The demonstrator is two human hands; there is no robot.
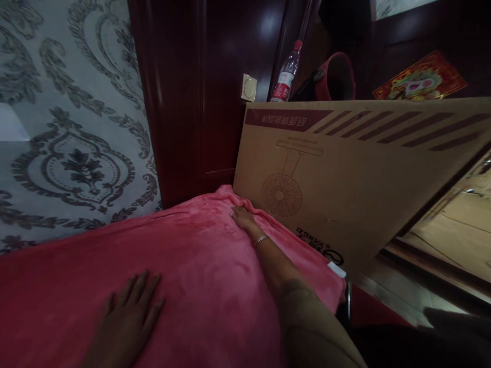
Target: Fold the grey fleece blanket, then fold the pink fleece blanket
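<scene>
- The left hand [128, 319] lies palm down on the pink blanket [207, 271], at the lower left of the view, its fingers spread apart and pointing away from the person; the thumb stands off to the right.
- That hand is in shade and a little blurred; its wrist runs down towards the bottom edge.
- The right hand [243, 218] reaches much farther out, palm down near the blanket's far corner, beside the raised fold that borders the carton [337, 174].
- Its fingers are extended and point away and to the left, resting on the cloth in a loose, open pose.
- The right arm comes in from the bottom edge, right of the middle, and slants up and to the left, stretched out over the blanket; a silvery bracelet [261, 240] circles the wrist, and a drab sleeve [312, 322] covers the arm from about the elbow.
- The blanket spreads under both hands, from the left edge across to the carton, with a white tag [336, 269] at its right edge.
- The carton stands tilted along the blanket's right side, its printed fan drawing upside down.
- Behind are a dark red door [238, 46] and a patterned wall [76, 168].
</scene>
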